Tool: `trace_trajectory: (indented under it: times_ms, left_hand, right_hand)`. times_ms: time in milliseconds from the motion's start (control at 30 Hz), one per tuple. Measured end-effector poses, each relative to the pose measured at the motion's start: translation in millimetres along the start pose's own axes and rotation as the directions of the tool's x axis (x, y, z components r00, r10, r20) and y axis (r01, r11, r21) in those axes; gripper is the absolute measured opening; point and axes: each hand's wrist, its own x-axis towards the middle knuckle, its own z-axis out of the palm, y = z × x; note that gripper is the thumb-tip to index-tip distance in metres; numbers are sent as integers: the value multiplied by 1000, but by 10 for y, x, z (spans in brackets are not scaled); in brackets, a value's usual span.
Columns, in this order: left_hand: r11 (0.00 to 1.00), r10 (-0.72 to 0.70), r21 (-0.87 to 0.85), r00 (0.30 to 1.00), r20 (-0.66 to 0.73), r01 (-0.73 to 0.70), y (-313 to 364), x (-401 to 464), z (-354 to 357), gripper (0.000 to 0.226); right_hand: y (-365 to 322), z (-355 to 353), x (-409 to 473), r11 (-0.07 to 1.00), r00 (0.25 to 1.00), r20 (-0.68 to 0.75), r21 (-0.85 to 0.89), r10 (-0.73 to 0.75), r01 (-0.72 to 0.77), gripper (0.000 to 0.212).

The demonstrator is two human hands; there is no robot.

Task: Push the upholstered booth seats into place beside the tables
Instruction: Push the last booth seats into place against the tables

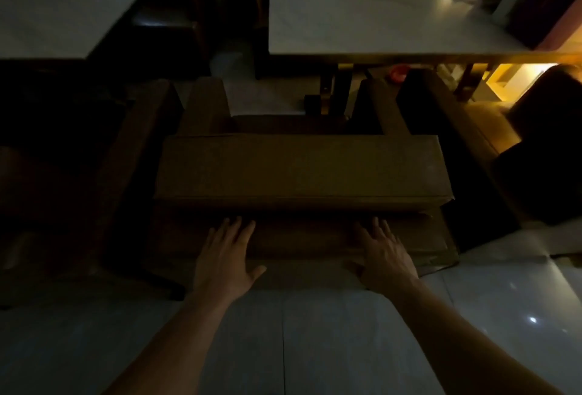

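Dimness hid any label or writing. Leftmost stood a pale table (63, 16), with a dark seat (78, 174) below it. At centre, the brown booth seat (299, 168) sat on the tiled floor (283, 347), its arms reaching toward the right table (378, 16). Both hands lay flat on its back, fingers spread, gripping nothing: left hand (225, 256), then right hand (385, 256). Another seat (472, 130) stood just right.
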Motion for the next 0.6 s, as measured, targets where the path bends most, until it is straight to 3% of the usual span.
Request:
trace_trajectory:
  times_ms: [100, 267, 600]
  left_hand:
    - [999, -5, 44, 999, -52, 8, -159, 106, 196, 99]
    - [999, -47, -18, 987, -154, 45, -193, 133, 309, 86]
    - [993, -99, -70, 986, -134, 90, -118, 153, 276, 76]
  right_hand:
    - [-49, 167, 188, 1000, 999, -29, -14, 17, -17, 101]
    - [-126, 336, 202, 994, 982, -178, -87, 56, -72, 91]
    - [-124, 391, 171, 990, 977, -208, -116, 52, -78, 84]
